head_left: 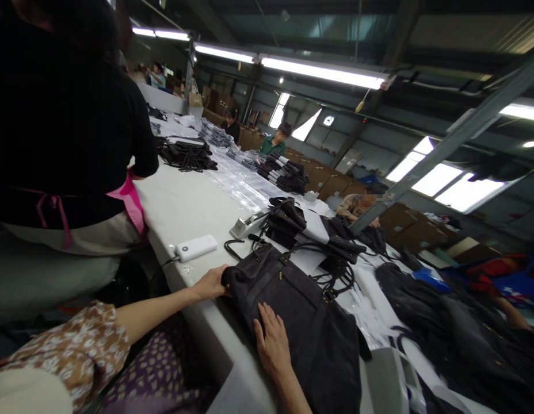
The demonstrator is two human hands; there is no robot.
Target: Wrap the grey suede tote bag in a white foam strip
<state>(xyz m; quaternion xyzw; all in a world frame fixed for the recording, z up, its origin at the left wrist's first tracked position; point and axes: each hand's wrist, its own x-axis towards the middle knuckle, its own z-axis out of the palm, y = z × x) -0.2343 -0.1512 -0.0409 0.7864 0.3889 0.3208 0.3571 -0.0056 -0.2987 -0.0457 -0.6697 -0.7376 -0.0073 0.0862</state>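
Observation:
A dark handbag (293,310) with a front zip, brass-coloured fittings and thin handles lies on the white table in front of me. My left hand (212,283) grips its left end, the fingers partly hidden behind the edge. Flat on the bag's front panel rests my right hand (272,343), its fingers stretched out. Just beyond the bag is a pile of similar dark bags (288,221) with white paper among them. To the left of the pile, a white box-shaped device (196,247) with a cable sits near the table edge.
A person in black (64,126) with a pink apron stands close on my left. More dark bags (457,322) cover the right side, near a grey device (385,376). Farther off are stacked bags (284,172), seated people and cardboard boxes (323,181). A slanting metal post (443,146) rises at right.

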